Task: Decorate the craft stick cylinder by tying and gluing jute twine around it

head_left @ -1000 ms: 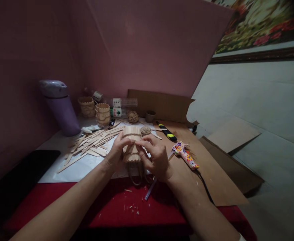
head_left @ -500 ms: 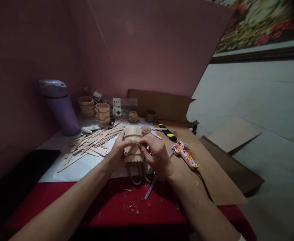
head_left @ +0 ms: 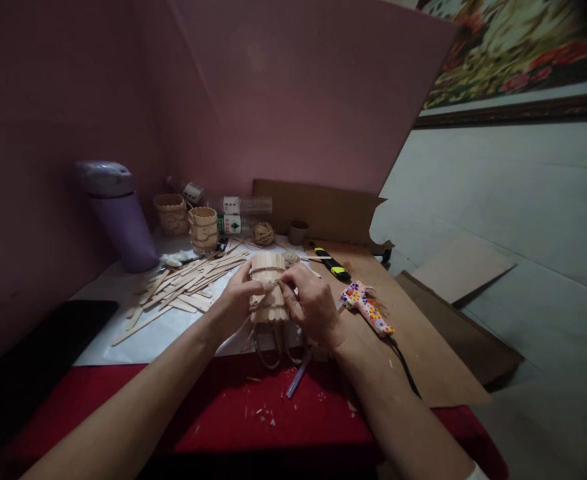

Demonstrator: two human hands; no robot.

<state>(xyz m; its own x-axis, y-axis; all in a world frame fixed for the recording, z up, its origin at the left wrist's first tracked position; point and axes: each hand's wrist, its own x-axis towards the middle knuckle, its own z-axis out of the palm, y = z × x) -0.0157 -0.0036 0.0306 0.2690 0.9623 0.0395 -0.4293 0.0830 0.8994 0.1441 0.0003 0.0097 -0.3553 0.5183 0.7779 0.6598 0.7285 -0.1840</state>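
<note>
A small cup built of wooden craft sticks (head_left: 267,311) lies on its side between my hands, bound with twine. My left hand (head_left: 236,297) grips it from the left, thumb across its side. On its right, my right hand (head_left: 311,300) pinches a bit of twine (head_left: 275,283) against the sticks with thumb and forefinger. Below the cup rest scissors, their handle loops (head_left: 268,360) toward me. Behind it sits a ball of twine (head_left: 290,259), partly hidden by my right hand.
Loose craft sticks (head_left: 186,287) are piled at left. Two finished-looking stick cups (head_left: 203,230), a purple tumbler (head_left: 126,223) and plastic bottles stand or lie behind. A yellow-black utility knife (head_left: 332,263) and a flower-patterned glue gun (head_left: 367,308) lie on cardboard at right. A glue stick (head_left: 298,379) lies in front.
My left thumb has drawn back toward the cup's left edge, showing more of the twine. My right hand keeps its pinch, nearly in place. The view has shifted slightly.
</note>
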